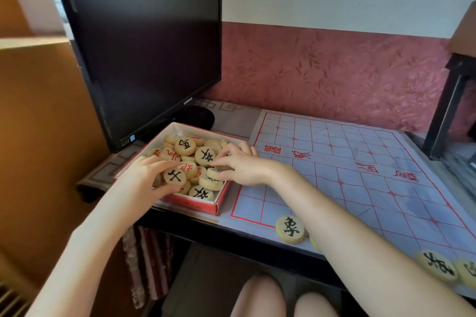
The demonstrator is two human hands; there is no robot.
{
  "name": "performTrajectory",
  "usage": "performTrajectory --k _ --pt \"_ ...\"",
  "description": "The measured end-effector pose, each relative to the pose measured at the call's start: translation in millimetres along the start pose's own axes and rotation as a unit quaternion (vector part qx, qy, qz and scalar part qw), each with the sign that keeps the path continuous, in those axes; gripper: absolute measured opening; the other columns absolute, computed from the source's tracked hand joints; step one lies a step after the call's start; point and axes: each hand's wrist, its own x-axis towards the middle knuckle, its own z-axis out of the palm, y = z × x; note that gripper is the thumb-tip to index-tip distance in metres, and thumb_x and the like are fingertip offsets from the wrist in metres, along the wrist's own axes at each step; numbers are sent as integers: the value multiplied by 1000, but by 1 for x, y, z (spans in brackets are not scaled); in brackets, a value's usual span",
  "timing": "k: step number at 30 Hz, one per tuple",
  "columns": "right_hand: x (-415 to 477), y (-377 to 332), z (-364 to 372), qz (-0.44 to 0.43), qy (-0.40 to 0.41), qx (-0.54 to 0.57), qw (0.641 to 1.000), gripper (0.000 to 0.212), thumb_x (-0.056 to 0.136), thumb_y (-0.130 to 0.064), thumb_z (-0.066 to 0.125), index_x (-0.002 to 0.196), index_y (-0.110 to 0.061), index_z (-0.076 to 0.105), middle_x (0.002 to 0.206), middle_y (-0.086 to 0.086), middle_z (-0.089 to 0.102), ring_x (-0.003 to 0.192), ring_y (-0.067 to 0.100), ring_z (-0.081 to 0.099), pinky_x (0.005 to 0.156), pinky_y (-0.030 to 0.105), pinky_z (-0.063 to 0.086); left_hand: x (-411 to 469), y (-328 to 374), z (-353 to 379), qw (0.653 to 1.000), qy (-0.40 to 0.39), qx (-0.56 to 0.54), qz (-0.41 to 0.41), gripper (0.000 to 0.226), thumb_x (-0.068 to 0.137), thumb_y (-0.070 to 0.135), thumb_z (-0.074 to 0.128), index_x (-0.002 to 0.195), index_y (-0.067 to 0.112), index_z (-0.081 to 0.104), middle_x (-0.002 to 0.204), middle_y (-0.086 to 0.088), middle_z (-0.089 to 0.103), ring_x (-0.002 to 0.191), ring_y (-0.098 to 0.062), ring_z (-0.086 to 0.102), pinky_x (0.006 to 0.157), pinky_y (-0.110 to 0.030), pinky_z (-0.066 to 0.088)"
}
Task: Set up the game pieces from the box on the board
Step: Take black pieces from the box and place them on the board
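A person seated at a dark-edged desk (190, 221) works through a game set; a black flat-screen monitor (144, 41), glossy and switched off, fills the desk's back-left corner. The board (360, 167), a thin pale sheet printed with a red grid and red characters, lies flat over the right part of the desk, its near edge overhanging the front edge slightly; most of its grid is not yet filled.

The box (219, 204), shallow red cardboard with a white lining, sits at the desk's front-left, its right wall touching the board's left edge, probably so that each piece has a short trip across. Both forearms reach into it.

The left hand (146, 175) lies over the box's near-left corner, fingers and thumb curved round a black-marked disc (174, 176), seemingly to lift it. The right hand (244, 165) comes in over the right wall, fingers bent down among the discs (204, 156); whether they are clamped on one cannot be told.

The discs are round, thick, pale wood with engraved red or black characters, heaped loosely; smooth and flat-faced, they should slide and stack easily. One placed disc (290, 229) rests at the board's near-left corner; two more (438, 266) lie further right along the near edge.
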Motion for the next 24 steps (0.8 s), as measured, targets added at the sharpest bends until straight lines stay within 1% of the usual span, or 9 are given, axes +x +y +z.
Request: performTrajectory --k 3,6,9,11,13,16,18,19,24 --pt "6 2 -6 9 -35 -20 999 45 95 -44 42 138 -35 41 140 -3 27 129 26 14 112 39 6 0 0 0 1000 -4 0 8 54 76 35 68 127 26 53 129 1 55 122 -17 44 102 -37 39" --pt "10 3 -8 2 -26 -9 1000 43 90 -46 50 131 -33 50 135 -2 29 126 25 16 107 34 11 0 1 -2 1000 -9 3 6 54 76 36 68 127 26 54 129 2 55 121 -17 43 102 -36 39" --pt "9 7 -1 -12 17 36 999 41 84 -46 60 120 -25 56 137 -2 29 128 22 16 104 31 12 -1 3 -2 1000 6 -6 -4 55 73 37 71 125 26 55 123 1 58 117 -17 46 97 -35 42" --pt "6 10 4 -22 65 103 992 41 80 -44 66 115 -24 57 136 -3 31 128 18 17 103 29 13 -3 6 -2 999 28 -10 -11 56 72 38 72 124 25 56 119 1 59 114 -17 48 93 -34 44" --pt "1 12 5 -33 104 170 979 41 78 -40 69 113 -24 55 130 -5 38 125 14 25 105 30 23 -4 11 -1 998 57 -25 -9 54 71 37 74 121 23 59 118 1 59 111 -17 51 90 -33 45" --pt "-12 11 1 -38 128 231 964 43 77 -34 72 113 -25 52 115 -7 51 107 9 47 92 28 41 -4 25 3 994 93 -62 -1 48 70 38 74 115 24 63 111 8 57 101 -7 49 82 -23 42" --pt "-25 12 -3 -38 139 260 955 42 77 -28 73 113 -23 52 105 -10 56 91 3 53 83 24 46 -4 35 7 992 95 -79 21 46 69 41 74 112 27 64 107 11 58 98 -3 49 79 -18 39" --pt "-31 14 -5 -40 145 263 953 41 78 -25 72 113 -22 52 104 -10 57 89 2 54 82 23 47 -4 40 9 992 89 -88 31 46 68 43 73 111 29 63 106 13 58 97 -2 50 77 -16 39" --pt "-74 37 -13 -21 181 227 957 39 79 -19 71 114 -22 56 112 -7 59 102 6 54 88 19 44 -7 74 24 983 50 -157 82 42 68 44 73 107 32 63 100 18 57 89 4 54 72 -3 39"
